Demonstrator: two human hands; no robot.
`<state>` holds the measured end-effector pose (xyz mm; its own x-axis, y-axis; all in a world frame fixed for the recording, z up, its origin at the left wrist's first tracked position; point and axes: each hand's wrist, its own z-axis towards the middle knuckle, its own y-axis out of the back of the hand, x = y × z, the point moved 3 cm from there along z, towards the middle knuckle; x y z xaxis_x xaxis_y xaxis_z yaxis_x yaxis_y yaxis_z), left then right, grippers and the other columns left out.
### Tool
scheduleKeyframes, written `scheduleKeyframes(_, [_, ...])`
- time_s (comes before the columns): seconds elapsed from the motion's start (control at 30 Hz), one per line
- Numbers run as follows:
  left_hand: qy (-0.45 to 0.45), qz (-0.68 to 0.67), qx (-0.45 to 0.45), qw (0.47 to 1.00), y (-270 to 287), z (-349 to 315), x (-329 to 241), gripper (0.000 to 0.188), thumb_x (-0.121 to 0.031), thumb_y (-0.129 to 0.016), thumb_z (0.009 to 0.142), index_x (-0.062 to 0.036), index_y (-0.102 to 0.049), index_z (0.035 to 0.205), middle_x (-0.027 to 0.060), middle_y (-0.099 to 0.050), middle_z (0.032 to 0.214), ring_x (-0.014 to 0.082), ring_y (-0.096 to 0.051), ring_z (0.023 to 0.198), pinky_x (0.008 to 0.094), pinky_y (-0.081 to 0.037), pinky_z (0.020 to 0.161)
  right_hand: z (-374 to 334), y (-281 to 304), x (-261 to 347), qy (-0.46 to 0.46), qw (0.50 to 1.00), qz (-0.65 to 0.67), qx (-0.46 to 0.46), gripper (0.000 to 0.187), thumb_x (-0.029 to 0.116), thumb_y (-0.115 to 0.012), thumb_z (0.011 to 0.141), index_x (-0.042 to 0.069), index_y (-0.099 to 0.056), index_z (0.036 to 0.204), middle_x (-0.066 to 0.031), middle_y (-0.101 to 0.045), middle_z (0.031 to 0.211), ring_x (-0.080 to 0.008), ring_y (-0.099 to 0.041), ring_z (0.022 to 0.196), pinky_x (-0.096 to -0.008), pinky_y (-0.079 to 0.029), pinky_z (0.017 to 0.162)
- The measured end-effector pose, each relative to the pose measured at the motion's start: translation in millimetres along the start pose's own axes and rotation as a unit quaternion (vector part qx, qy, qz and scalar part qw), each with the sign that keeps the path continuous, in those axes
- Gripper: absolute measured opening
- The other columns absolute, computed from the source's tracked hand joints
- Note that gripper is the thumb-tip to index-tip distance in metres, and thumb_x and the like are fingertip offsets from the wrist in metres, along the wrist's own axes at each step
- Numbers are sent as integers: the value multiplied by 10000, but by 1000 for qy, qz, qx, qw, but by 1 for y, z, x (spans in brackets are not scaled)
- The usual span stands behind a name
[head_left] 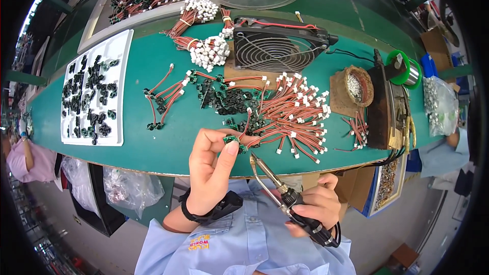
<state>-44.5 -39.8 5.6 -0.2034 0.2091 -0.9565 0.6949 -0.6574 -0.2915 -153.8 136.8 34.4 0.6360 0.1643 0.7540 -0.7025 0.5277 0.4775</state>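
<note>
Between thumb and fingers, my left hand (211, 163) pinches a small green circuit board (235, 142). My right hand (321, 203) is wrapped round the black handle of a soldering iron (285, 193), which has a thin metal feed tube along its side. The iron's tip points up and left, close below the board; I cannot tell whether they touch. Just beyond my left hand lies a heap of black parts (224, 99). Right of it spreads a pile of red-brown wire leads with white connectors (295, 112), some joined to boards.
A white tray (122, 97) of black parts lies at left. Bundled leads (210, 53) and a black fan (277, 46) stand at the back. To the right are a round tip-cleaning dish (359, 86), a dark station box (382, 107) and a green solder spool (407, 71).
</note>
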Motion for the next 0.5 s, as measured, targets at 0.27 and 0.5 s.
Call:
scheduleKeyframes(0.27, [-16, -15, 1, 1000, -4, -3, -2, 96, -16, -476, 909, -10, -388, 948, 150, -554, 1034, 262, -608, 986, 320, -458, 835, 1, -2, 0, 5, 1000, -9, -2, 396, 202, -795, 588, 155, -652, 954, 7, -612, 681, -140, -622, 654, -319, -342, 779])
scheduleKeyframes(0.5, [-39, 30, -2, 999, -5, -4, -4, 85, -50, -455, 918, -26, -383, 957, 164, -570, 1031, 254, -614, 946, 345, -463, 844, 0, -2, -2, 3, 1000, 9, -9, 416, 192, -794, 583, 144, -644, 969, 3, -616, 682, -144, -622, 653, -327, -345, 778])
